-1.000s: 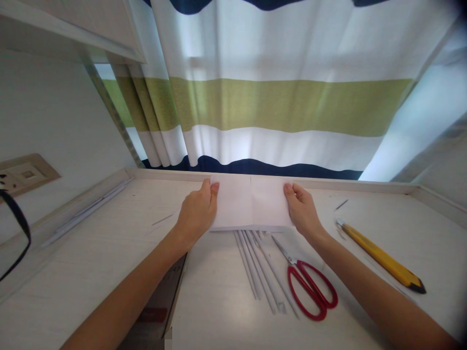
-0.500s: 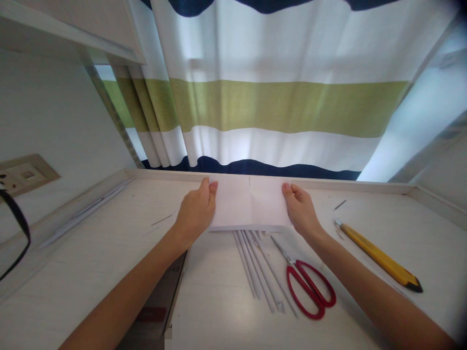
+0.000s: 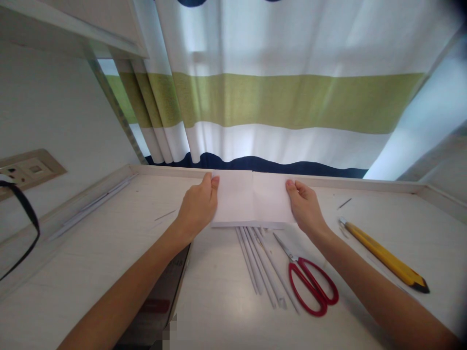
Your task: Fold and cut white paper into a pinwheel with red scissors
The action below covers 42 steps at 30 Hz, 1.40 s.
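Note:
A white sheet of paper (image 3: 251, 197), creased down its middle and with a fold along the lower edge, is stretched between my two hands. My left hand (image 3: 199, 204) pinches its left edge, thumb on the near face. At the right edge, my right hand (image 3: 305, 201) grips it the same way. Below the paper lie several thin rolled paper sticks (image 3: 257, 267), their far ends hidden behind it. Red-handled scissors (image 3: 310, 279) rest to the right of the sticks, blades pointing up and left toward the paper.
A yellow utility knife (image 3: 385, 255) lies at the right, with a small dark sliver (image 3: 345, 203) beyond it. Under my left forearm is a dark flat box-like object (image 3: 164, 296). White paper strips (image 3: 95, 206) lie along the left ledge. A striped curtain (image 3: 273, 102) hangs behind the table.
The whole view has shifted slightly. Both hands keep their grip on the paper, which stays stretched between them; the sticks and scissors lie as before.

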Each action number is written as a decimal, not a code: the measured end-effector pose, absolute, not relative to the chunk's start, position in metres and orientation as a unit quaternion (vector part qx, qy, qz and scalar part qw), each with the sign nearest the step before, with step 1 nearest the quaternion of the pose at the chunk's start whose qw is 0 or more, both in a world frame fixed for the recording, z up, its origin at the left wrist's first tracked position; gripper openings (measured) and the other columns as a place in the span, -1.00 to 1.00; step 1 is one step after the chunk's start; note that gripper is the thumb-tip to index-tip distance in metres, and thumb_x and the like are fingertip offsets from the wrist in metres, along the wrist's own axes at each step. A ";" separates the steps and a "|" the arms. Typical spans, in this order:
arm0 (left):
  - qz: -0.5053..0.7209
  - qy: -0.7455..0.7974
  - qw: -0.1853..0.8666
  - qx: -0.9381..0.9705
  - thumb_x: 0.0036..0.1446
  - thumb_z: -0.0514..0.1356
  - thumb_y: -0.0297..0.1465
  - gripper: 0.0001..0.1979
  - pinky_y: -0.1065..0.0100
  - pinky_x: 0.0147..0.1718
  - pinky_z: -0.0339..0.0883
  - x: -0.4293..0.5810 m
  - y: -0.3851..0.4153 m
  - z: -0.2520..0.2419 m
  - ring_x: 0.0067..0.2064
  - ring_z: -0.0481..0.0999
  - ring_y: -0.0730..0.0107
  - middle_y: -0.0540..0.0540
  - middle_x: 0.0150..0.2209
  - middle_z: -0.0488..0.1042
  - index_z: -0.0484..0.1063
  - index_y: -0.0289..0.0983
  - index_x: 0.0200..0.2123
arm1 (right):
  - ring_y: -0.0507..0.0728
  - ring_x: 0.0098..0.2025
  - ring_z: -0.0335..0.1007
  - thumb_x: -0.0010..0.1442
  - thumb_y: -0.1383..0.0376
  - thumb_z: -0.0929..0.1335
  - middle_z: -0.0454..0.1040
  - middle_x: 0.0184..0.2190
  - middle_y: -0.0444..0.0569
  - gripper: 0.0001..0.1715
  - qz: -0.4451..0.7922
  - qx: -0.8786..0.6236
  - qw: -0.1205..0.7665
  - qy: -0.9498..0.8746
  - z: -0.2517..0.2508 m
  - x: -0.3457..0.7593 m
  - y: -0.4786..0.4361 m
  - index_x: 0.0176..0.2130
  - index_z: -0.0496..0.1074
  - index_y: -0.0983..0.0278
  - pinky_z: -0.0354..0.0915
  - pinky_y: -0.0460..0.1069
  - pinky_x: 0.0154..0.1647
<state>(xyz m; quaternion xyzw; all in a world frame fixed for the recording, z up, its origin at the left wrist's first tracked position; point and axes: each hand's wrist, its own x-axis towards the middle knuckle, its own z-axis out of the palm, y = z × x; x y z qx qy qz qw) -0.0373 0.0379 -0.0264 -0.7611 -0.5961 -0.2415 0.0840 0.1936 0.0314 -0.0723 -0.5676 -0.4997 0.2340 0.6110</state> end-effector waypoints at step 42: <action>-0.377 -0.616 -0.082 -0.686 0.09 -0.19 -0.18 -0.63 0.27 -0.35 0.17 -0.093 0.060 -0.002 -0.28 0.36 0.17 -0.13 -0.38 0.38 0.27 -0.30 -0.38 | 0.10 -0.52 0.30 -0.02 0.10 0.26 0.40 -0.59 -0.10 -0.71 0.263 -0.621 0.605 -0.424 -0.081 0.221 0.040 -0.46 0.40 0.26 0.22 -0.05 -0.56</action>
